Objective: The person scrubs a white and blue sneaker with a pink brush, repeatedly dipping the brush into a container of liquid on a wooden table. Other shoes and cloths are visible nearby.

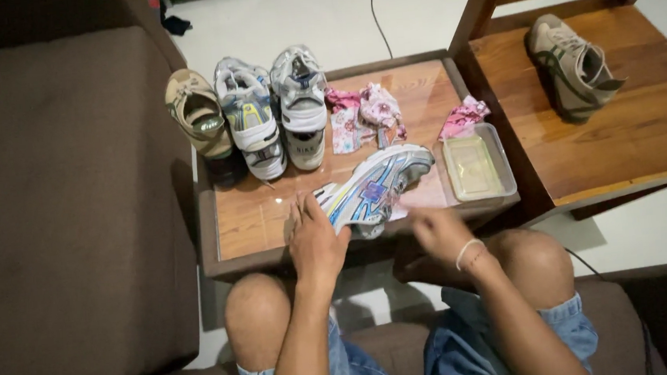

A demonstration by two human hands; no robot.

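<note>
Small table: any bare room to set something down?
On the small table, bare wood at front left, between the row of three shoes and the left hand. Crowded elsewhere: pink cloths, blue-striped sneaker, clear tray. The wooden chair seat beside the beige sneaker is bare.

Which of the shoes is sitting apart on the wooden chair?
The beige sneaker with dark green stripes, alone on the chair seat at the right. The other four shoes are all on the small table.
</note>
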